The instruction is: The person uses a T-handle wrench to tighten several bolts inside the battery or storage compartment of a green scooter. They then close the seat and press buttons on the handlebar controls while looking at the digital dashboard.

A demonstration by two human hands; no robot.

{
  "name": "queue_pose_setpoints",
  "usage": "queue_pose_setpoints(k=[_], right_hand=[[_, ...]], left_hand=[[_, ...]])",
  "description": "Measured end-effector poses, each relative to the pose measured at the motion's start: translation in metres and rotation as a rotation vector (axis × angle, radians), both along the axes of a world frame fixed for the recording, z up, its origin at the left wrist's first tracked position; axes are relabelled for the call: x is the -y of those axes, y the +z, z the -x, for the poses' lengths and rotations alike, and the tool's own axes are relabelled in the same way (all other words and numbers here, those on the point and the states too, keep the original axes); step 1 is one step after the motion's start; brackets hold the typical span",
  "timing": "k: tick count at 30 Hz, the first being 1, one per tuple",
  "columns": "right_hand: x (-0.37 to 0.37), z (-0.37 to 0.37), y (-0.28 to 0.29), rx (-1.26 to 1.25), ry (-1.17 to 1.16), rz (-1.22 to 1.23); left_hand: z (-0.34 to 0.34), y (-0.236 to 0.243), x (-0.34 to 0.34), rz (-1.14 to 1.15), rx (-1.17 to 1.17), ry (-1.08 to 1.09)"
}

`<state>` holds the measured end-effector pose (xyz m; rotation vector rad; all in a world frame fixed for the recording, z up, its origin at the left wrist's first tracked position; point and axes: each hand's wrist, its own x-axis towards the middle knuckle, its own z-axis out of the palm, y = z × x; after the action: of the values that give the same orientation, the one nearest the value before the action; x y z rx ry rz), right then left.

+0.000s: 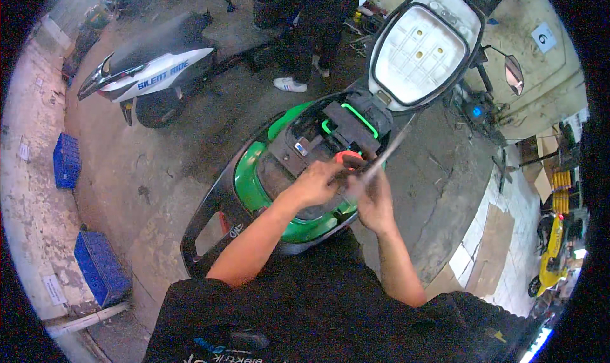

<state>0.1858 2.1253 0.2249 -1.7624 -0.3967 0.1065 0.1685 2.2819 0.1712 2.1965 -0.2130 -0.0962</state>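
Note:
My left hand [318,182] is closed, its fingertips meeting a small dark thing in front of me that I cannot make out. An orange-red curved piece [347,156] shows just beyond those fingertips. Close beside it, my right hand [373,199] is closed on a long thin pale strip [395,146], which slants up and to the right, smeared by motion. Both hands are over the open under-seat compartment of a green and black scooter [254,172]. Inside lies a black block with bright green handles [361,120]. The scooter's seat [416,52] stands raised, its white underside showing.
A white and black motorbike [159,71] stands at the far left. Beyond the scooter is another person in dark trousers [318,33] and white shoes. Blue crates [98,268] line the left wall. Cardboard [492,248] lies at right, near a yellow vehicle [551,255].

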Motion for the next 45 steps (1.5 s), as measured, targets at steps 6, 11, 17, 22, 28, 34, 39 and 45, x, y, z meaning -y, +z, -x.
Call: queue_pose_setpoints(k=[6,11,17,22,28,34,39,45], right_hand=[[0.011,-0.004,-0.003,0.087,-0.197,0.247],[0.004,-0.005,-0.002,0.239,-0.090,0.290],[0.015,-0.001,-0.006,-0.114,-0.060,-0.023],[-0.001,0.005,-0.012,0.140,-0.175,0.157],[0.008,0.002,-0.013,0.043,-0.055,0.215],[0.034,-0.028,0.068,0.670,0.013,0.553],[0.055,-0.043,0.074,1.056,0.219,0.735],[0.017,-0.030,0.062,1.226,0.115,0.686]], left_hand=[[0.000,0.008,0.006,0.044,0.073,-0.026],[-0.003,-0.004,0.006,0.124,0.016,0.100],[-0.001,-0.009,0.005,0.344,0.017,0.123],[0.001,0.001,0.005,0.305,0.098,0.092],[0.003,-0.003,0.020,0.228,0.026,0.172],[0.008,-0.024,0.017,0.322,0.008,0.193],[0.015,-0.058,0.028,-0.220,0.507,0.092],[0.013,-0.087,0.005,0.515,-0.115,0.216]])
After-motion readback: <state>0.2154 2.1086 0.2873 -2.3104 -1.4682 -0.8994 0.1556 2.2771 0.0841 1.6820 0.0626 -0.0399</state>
